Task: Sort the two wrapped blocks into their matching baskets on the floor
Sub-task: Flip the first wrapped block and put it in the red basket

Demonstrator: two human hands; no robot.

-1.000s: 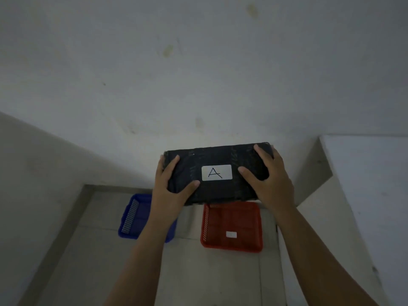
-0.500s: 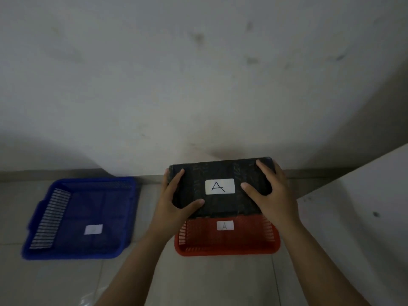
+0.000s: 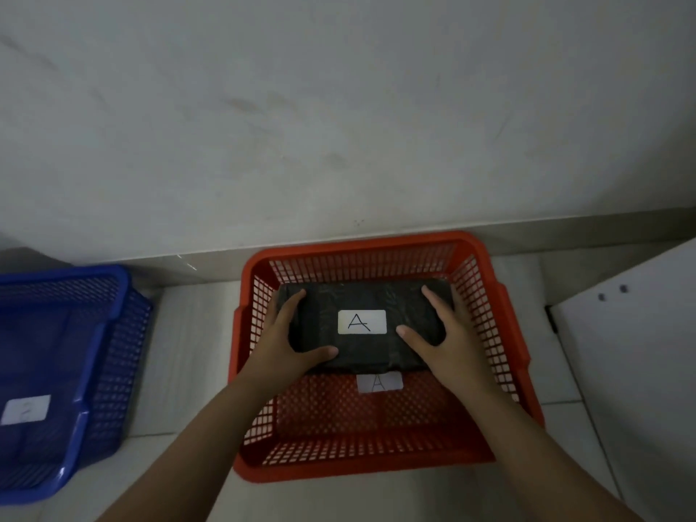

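Observation:
A black wrapped block with a white label marked A lies inside the red basket, toward its far side. My left hand grips the block's left end and my right hand grips its right end, thumbs on top. On the red basket's floor a white label marked A shows just in front of the block. The blue basket stands to the left with a white label on its floor; its writing is too dim to read. No second block is in view.
Both baskets stand on a pale tiled floor against a grey wall. A white cabinet or panel stands close on the right of the red basket. A strip of bare floor separates the two baskets.
Both hands have lowered the block from above the red basket down into it. The view has dropped much closer to the floor, and the baskets now look far larger.

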